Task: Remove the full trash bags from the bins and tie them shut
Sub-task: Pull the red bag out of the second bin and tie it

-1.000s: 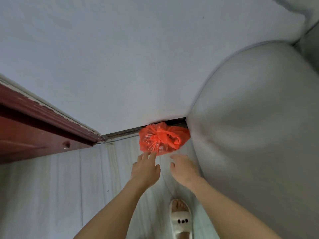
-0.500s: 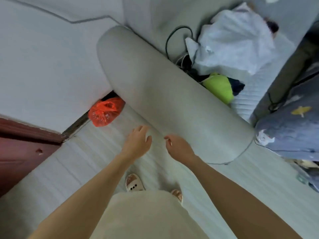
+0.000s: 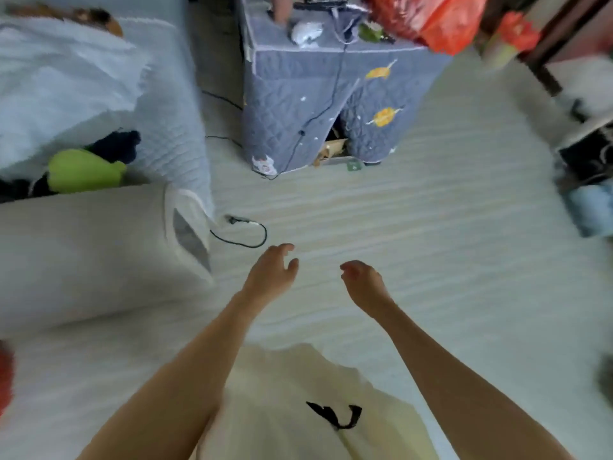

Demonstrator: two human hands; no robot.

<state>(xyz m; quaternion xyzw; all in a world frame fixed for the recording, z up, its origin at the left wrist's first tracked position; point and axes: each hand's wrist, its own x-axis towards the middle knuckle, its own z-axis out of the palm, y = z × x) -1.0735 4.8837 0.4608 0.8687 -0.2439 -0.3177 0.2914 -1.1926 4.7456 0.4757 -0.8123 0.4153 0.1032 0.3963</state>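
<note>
My left hand (image 3: 270, 273) and my right hand (image 3: 363, 283) hang in front of me over the pale floor, fingers loosely curled, holding nothing. A sliver of the tied orange trash bag (image 3: 5, 380) shows at the far left edge, low beside the grey sofa arm (image 3: 93, 254). Another orange plastic bag (image 3: 438, 18) sits on top of the blue quilted table cover (image 3: 298, 104) at the back. No bin is plainly visible.
The sofa on the left carries a white blanket (image 3: 66, 81) and a green cushion (image 3: 83, 169). A black cable (image 3: 245, 234) loops on the floor by the sofa arm. Blurred dark and blue items (image 3: 590, 180) stand at the right edge.
My view has swung right, away from the wall corner. The tied orange bag slid from centre to the far left edge. Both hands pulled back from it, empty.
</note>
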